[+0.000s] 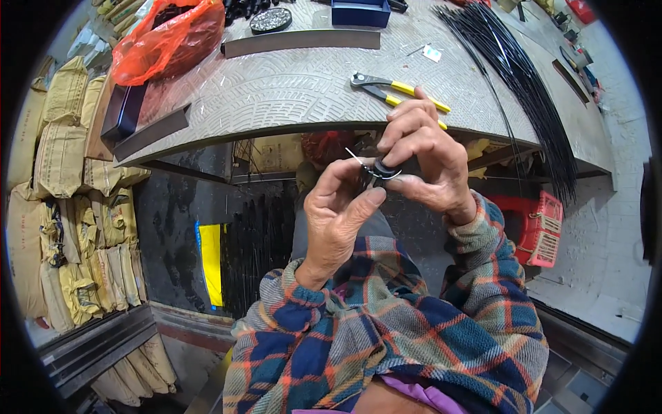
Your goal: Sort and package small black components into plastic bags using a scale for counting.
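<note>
Between my two hands, just off the table's near edge, is a small black part with a round black piece and a thin pale pin or wire sticking out to the left. My left hand pinches its left side between thumb and fingers. On the other side, my right hand grips the round piece with thumb and fingertips. The fingers hide much of the part, so its exact kind is unclear. Pliers with yellow handles lie on the table behind my right hand, partly covered by its fingers.
A long bundle of thin black rods hangs over the table's right side. A red plastic bag, a metal strip, a round tin and a blue box occupy the table. Sacks are stacked left; a red basket stands right.
</note>
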A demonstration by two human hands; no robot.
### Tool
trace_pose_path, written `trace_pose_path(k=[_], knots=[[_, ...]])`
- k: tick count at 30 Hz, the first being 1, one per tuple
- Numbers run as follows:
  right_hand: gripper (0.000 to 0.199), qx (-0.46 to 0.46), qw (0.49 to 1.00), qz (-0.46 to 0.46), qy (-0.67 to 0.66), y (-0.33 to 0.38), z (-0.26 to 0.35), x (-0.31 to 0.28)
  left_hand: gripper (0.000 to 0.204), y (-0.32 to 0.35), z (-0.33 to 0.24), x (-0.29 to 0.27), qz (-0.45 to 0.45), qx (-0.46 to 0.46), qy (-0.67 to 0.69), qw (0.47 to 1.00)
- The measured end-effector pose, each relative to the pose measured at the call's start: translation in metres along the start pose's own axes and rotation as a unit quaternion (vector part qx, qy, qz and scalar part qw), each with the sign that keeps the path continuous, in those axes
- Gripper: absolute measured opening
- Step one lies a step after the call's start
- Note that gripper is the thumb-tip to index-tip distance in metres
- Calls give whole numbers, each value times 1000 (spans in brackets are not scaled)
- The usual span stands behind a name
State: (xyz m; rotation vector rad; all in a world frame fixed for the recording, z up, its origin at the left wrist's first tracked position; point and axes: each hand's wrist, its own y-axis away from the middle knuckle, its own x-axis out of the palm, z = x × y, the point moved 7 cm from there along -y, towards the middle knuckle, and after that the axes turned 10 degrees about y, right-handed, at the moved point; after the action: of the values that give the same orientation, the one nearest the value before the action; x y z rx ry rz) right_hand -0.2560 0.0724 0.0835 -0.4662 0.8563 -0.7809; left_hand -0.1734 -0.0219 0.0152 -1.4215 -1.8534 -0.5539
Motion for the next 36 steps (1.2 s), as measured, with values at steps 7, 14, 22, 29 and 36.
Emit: trace_pose_path(k=[7, 14, 22, 29, 36], knots=[[21, -36, 999, 8, -11, 3, 3, -4, 34, -2, -7, 5, 44, 16, -30, 998], [36, 12, 995, -60, -73, 18, -1, 3, 31, 1, -11, -1, -5, 48, -24, 999], [26, 220, 885, -72, -405, 50, -1, 53, 33, 22, -29, -4, 55, 114, -60, 990], [16, 172, 938, -1, -301, 48, 37, 64, 32, 51, -48, 2, 21, 195, -131, 972], [19, 174, 954, -7, -246, 50, 58, 67, 30, 68, -56, 0, 64, 190, -132, 971]])
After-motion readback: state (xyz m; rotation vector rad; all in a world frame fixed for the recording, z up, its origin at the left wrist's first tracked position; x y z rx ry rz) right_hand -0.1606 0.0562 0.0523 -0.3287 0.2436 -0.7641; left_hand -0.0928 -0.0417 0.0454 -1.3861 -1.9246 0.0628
